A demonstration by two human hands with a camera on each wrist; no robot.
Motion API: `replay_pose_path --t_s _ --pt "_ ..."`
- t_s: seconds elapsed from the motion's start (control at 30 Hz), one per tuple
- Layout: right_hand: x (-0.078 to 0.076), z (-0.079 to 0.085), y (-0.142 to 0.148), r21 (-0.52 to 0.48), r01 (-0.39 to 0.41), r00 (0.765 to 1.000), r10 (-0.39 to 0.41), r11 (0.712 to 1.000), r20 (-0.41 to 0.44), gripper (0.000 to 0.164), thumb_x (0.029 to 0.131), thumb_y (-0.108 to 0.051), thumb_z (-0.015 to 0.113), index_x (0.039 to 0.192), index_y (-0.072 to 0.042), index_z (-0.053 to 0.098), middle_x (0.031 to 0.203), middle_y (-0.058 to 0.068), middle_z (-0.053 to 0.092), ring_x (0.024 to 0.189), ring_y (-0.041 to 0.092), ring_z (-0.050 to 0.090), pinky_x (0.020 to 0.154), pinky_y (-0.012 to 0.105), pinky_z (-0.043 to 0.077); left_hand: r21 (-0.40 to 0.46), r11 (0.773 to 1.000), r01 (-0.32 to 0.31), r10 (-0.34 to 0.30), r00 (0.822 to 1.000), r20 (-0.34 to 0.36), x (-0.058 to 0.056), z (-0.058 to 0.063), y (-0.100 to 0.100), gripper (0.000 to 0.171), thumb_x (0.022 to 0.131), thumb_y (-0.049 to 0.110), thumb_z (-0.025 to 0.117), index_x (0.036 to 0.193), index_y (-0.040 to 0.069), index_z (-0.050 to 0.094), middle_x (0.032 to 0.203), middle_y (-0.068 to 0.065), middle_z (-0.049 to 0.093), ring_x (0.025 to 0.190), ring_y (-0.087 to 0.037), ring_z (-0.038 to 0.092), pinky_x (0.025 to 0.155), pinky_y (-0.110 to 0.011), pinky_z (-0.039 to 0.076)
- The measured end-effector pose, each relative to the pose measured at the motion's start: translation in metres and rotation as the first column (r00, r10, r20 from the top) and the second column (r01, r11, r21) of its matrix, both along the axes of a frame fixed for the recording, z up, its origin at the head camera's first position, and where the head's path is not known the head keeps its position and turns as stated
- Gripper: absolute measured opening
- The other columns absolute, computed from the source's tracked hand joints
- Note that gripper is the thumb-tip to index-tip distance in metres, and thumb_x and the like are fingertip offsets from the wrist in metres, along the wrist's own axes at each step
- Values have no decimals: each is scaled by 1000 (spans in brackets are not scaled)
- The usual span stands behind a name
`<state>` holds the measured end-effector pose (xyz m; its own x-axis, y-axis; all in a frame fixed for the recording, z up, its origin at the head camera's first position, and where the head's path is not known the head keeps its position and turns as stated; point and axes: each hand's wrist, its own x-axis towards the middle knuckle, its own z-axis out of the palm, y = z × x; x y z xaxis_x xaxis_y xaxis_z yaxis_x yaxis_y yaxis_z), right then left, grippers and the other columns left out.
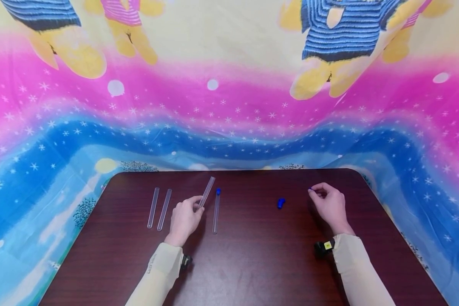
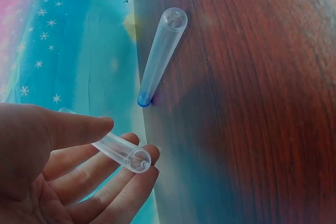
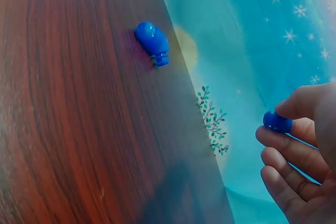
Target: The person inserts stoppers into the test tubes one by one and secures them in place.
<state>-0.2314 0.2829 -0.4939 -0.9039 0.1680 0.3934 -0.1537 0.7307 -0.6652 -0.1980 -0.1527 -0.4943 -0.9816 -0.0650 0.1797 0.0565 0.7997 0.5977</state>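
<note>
My left hand [image 1: 185,217] pinches a clear test tube [image 1: 207,191] between thumb and fingers, its upper end tilted away to the right. In the left wrist view the rounded end of that tube [image 2: 137,160] points toward the camera. Right beside this hand lies a test tube with a blue cap [image 1: 216,212]. Farther right, my right hand [image 1: 330,206] pinches a small blue cap [image 3: 277,123] between thumb and index finger, while its other fingers are loosely bent. Between the hands, more blue caps [image 1: 281,203] lie close together on the table.
Two uncapped clear tubes, a left one [image 1: 153,208] and a right one [image 1: 164,210], lie side by side left of my left hand. The dark wood table [image 1: 252,263] ends at a far edge against a printed cloth [image 1: 229,110].
</note>
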Motion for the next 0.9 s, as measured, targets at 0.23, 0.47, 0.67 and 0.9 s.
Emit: replay_pose_path --t_s 0.23,0.47,0.67,0.9 --pt "-1 -2 -6 -11 -9 1000 9 1000 -1 12 95 -18 73 98 -7 74 87 7 74 76 21 68 68 20 47 0 1000 10 -10 1000 -20 -1 -1 1 35 90 13 78 125 13 74 95 -2 77 81 -29 72 65 -45 53" --pt "1 2 -14 -23 -26 1000 26 999 -15 13 95 -20 74 98 -8 75 87 6 73 77 20 68 68 20 48 -5 1000 10 -11 999 -30 -1 -1 2 35 90 14 78 124 15 74 96 -2 77 84 -30 72 66 -47 53" --pt "1 4 -19 -25 -33 999 33 999 -13 12 95 -20 75 98 -9 75 86 5 73 76 19 66 69 22 47 -3 1000 16 -16 999 -29 -1 0 3 35 90 13 78 124 16 74 96 -1 77 83 -29 72 65 -45 53" --pt "2 6 -24 -26 -41 999 41 999 -22 11 95 -20 75 98 -9 75 86 4 73 76 19 66 69 21 48 -15 999 30 -31 999 -40 -2 0 4 35 90 13 78 125 17 74 96 -1 77 82 -28 73 64 -45 53"
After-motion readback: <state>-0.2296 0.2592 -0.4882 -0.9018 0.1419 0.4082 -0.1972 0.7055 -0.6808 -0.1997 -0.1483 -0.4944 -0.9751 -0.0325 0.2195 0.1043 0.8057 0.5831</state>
